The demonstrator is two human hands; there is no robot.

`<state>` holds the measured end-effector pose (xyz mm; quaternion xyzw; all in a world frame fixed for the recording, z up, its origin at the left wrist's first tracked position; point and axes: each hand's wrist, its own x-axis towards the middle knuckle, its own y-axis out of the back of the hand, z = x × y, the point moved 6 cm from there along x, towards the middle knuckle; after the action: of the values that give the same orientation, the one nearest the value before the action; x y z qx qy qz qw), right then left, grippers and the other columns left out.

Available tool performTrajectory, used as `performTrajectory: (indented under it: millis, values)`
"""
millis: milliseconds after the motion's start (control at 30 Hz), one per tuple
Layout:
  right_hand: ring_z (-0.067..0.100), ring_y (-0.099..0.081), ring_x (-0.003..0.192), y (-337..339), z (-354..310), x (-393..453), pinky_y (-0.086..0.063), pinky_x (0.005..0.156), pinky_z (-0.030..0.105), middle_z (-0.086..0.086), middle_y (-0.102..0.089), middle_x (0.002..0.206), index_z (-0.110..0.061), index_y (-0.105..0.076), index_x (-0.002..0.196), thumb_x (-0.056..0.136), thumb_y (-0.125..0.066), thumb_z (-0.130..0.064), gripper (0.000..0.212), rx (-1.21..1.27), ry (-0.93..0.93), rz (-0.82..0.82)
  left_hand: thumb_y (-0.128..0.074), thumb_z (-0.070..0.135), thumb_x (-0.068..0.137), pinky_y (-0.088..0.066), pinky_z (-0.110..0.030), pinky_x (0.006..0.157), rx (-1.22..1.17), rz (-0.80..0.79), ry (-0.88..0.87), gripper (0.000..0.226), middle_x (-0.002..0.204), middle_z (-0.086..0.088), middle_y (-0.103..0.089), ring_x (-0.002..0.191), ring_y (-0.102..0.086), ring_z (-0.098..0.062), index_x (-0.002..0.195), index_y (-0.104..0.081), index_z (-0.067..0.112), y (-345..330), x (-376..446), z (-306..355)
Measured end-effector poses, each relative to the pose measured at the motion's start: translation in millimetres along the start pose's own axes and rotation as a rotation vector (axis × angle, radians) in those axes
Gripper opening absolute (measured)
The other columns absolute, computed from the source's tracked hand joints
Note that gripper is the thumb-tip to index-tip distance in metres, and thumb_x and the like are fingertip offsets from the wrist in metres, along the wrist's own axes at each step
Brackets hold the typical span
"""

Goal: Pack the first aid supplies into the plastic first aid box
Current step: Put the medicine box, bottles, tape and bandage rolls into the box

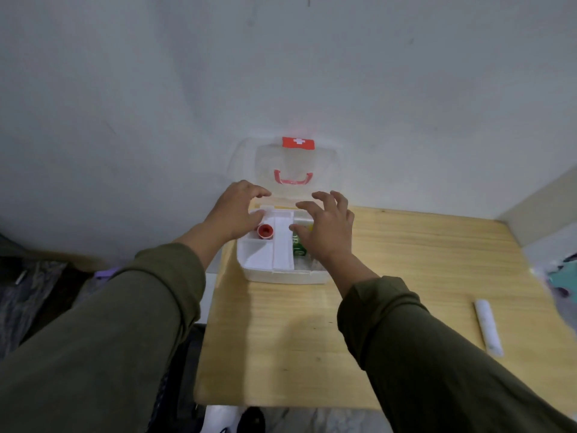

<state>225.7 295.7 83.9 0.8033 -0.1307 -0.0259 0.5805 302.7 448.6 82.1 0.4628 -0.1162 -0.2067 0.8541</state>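
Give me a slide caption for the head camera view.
Both hands, left and right, hover open over the open first aid box on a wooden table.

**Both hands over the open first aid box**

First aid box (282, 270) sits on wooden table (406, 276), near far left corner. Clear lid (293, 165) upright against the wall (281, 73); red clasp and red handle on it. Inside: white tray, red cap (265, 231) in left compartment, green packet (298, 243) at right. Left hand (239, 210) and right hand (327, 228) spread above the tray, fingers loosely bent, holding nothing. White roll (488, 328) lies well apart at right.
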Motion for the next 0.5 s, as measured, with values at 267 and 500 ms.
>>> performTrajectory:
  millis: [267, 500]
  values:
    - [0.026, -0.018, 0.139, 43, 89, -58, -0.025, 0.105, 0.044, -0.002, -0.04, 0.141, -0.03, -0.055, 0.126, 0.082, -0.064, -0.045, 0.047, -0.047, -0.102, 0.015, -0.065, 0.021, 0.084, -0.036, -0.033, 0.101, -0.054, 0.0, -0.152, 0.037, 0.123, -0.005, -0.055, 0.121, -0.046, -0.022, 0.12, -0.06, 0.022, -40, -27, 96]
    - [0.024, -0.019, 0.138, 39, 167, -132, -0.024, 0.106, 0.042, -0.003, -0.04, 0.141, -0.03, -0.055, 0.126, 0.08, -0.066, -0.045, 0.049, -0.058, -0.202, -0.056, -0.068, 0.028, 0.083, -0.035, -0.033, 0.104, -0.043, -0.101, -0.236, 0.037, 0.122, -0.001, -0.057, 0.12, -0.046, -0.019, 0.12, -0.06, 0.024, -126, -71, 153]
